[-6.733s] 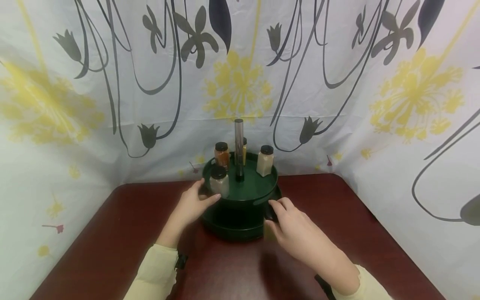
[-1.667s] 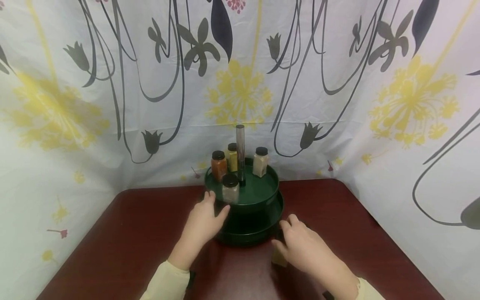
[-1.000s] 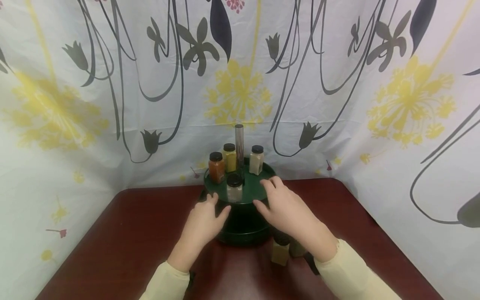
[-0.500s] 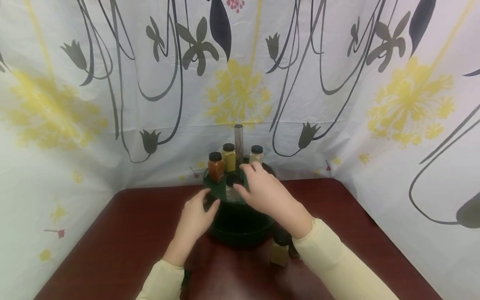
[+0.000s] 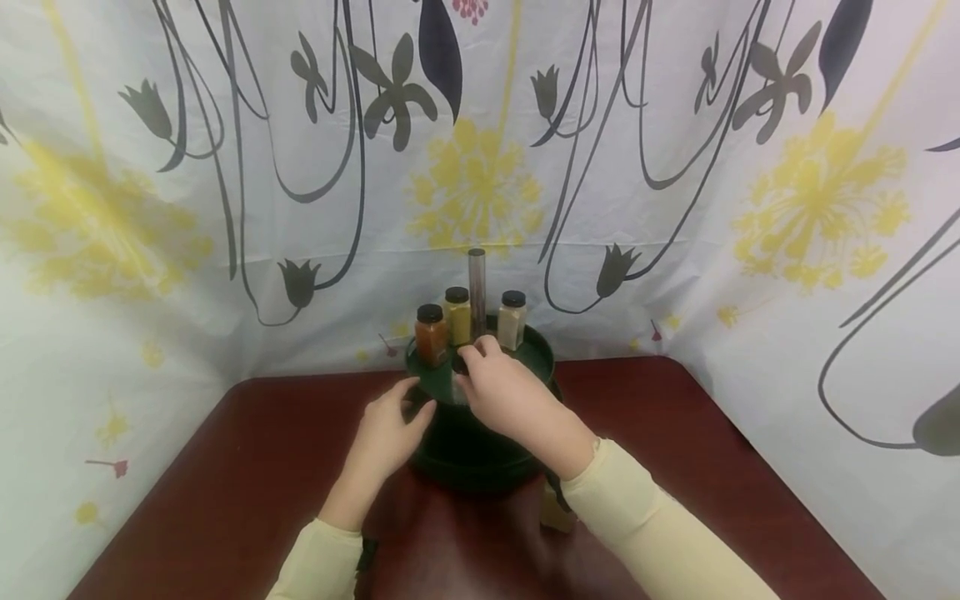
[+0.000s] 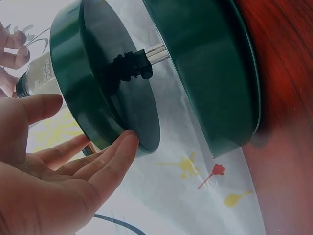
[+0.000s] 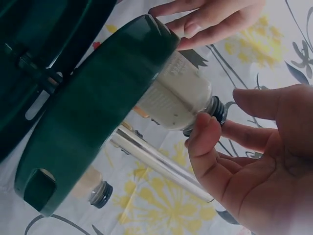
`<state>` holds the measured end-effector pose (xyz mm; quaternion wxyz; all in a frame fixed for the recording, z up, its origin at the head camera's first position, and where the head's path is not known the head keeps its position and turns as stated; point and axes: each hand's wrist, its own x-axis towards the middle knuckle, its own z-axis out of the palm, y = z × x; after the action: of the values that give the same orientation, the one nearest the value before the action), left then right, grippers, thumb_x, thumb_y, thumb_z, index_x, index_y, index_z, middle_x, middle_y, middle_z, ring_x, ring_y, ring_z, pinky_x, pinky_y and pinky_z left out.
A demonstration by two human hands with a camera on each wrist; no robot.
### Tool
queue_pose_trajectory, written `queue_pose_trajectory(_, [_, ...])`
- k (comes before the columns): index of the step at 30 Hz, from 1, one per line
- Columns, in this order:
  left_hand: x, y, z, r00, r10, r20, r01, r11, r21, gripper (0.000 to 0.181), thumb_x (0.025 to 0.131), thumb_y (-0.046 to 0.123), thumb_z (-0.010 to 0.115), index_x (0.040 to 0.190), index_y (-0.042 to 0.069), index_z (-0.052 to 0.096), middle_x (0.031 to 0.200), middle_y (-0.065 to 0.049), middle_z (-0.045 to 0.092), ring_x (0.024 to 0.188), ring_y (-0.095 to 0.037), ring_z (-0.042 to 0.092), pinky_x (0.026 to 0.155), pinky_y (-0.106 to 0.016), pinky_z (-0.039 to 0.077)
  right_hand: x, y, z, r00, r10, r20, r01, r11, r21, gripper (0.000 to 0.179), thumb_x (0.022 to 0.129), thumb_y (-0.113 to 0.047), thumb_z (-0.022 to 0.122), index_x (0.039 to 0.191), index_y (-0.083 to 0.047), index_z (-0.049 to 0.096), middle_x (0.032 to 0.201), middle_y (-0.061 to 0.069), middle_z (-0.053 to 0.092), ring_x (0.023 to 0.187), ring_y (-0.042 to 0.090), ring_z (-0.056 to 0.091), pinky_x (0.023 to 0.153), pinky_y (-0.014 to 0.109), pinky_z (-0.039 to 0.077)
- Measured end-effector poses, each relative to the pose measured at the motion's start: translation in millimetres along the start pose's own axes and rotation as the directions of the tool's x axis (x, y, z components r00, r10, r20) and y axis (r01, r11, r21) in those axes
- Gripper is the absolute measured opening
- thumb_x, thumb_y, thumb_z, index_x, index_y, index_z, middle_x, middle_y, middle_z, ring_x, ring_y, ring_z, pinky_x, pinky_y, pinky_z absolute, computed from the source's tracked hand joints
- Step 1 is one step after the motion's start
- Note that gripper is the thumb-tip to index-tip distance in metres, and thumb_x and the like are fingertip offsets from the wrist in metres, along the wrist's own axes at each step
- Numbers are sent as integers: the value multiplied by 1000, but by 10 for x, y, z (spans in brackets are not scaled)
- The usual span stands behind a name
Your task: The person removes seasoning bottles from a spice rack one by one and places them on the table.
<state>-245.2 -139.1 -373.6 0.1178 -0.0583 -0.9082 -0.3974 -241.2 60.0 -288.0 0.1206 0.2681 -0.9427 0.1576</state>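
Note:
A two-tier green turntable (image 5: pixel 538 362) stands on the table with a metal post (image 5: pixel 477 292) rising through its middle. On its upper tray sits a spice jar (image 7: pixel 176 93) with pale contents and a black lid. My right hand (image 5: pixel 510 396) reaches over this jar and covers most of it in the head view. In the right wrist view its fingertips are at the lid, while the thumb stands slightly apart from it. My left hand (image 5: pixel 386 429) is spread at the tray's left rim, thumb above and extended fingers at the underside in the left wrist view.
An orange jar (image 5: pixel 431 342), a yellow jar (image 5: pixel 458 321) and a cream jar (image 5: pixel 512 325) share the upper tray. On the dark red table (image 5: pixel 285 467), another jar (image 5: pixel 555 512) is partly hidden by my right sleeve. A patterned curtain (image 5: pixel 337 208) surrounds the table.
My right hand let go of a jar on the table at front right, then moved up and left to the front jar on the tray. The upper tray has turned, shifting its jars.

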Motion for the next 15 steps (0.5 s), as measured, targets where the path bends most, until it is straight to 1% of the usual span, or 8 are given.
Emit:
queue_pose_trajectory(2, [-4,-7,-7,1000,3,-2,-3,1000,-2,59,106,36,66,156,8,52,144,-22,67,127,-38,70,98,-56,61,20,-19,6,1000,-8,-3,8,1000,-9,41,110,-24,60,141,3,58,141,28,56,88,27,75,74,37,63])
queue_pose_trajectory(4, [-7,-11,-13,1000,4,-6,-4,1000,-3,58,106,35,66,156,8,53,143,-21,68,126,-38,70,98,-56,61,50,-36,10,1000,-19,-10,19,1000,-21,41,109,-23,62,138,5,58,137,29,58,86,28,74,73,38,63])
queue_pose_trajectory(8, [-6,-16,-8,1000,5,-2,-5,1000,4,59,106,35,66,157,8,51,142,-22,68,126,-38,70,98,-57,60,101,-38,36,999,-21,-40,20,999,-43,38,106,-22,68,130,4,55,115,24,65,77,27,72,65,36,61])
queue_pose_trajectory(11, [-4,-18,7,1000,5,3,-5,1000,6,60,106,36,66,157,9,51,142,-22,68,126,-38,70,98,-56,61,124,-19,61,999,9,-48,-10,1000,-27,35,105,-21,70,126,1,53,103,18,65,73,24,68,60,34,57])
queue_pose_trajectory(13, [-7,-16,15,1000,5,2,-5,1000,3,60,106,35,67,157,9,51,141,-21,69,125,-37,71,97,-55,61,134,-8,72,999,32,-44,-32,999,1,34,106,-21,69,128,0,53,103,18,65,72,24,68,59,34,56])
queue_pose_trajectory(15, [-12,-11,18,1000,7,0,-7,1000,1,59,106,35,67,157,9,51,140,-21,70,123,-36,72,95,-55,62,140,2,76,997,67,-28,-66,997,38,37,107,-23,67,133,-1,52,108,19,64,73,23,68,61,34,56])
